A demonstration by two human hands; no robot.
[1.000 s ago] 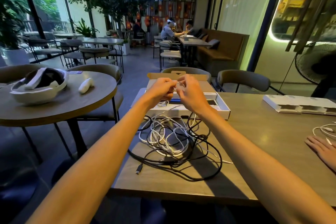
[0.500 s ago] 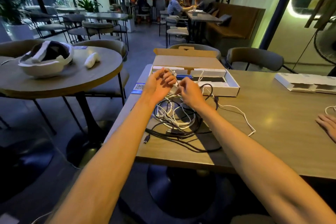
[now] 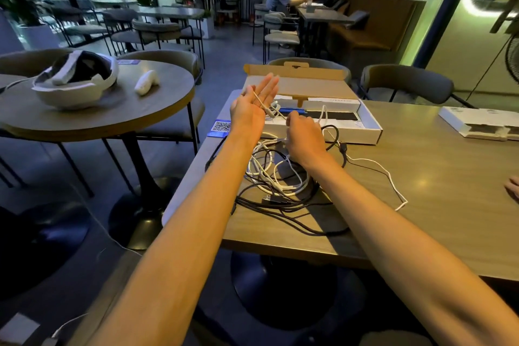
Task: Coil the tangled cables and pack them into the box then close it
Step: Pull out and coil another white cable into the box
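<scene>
white cable (image 3: 323,113) drapes into the open box (image 3: 375,132).

On my feed the person appears only as two arms and two hands, all bare. The left forearm (image 3: 196,219) runs bare from the wrist to the bottom edge of my view, and so does the right forearm (image 3: 393,227). Both look broad near the camera and taper toward the wrists, as the wide lens draws them. They are slim and smooth, lit along their upper sides and shaded beneath. Of the left hand (image 3: 254,110) I see the palm side, with long, slender fingers. Of the right hand (image 3: 304,138) I see the back, its knuckles lightly raised. Fingernails are too small for me to judge.
</scene>
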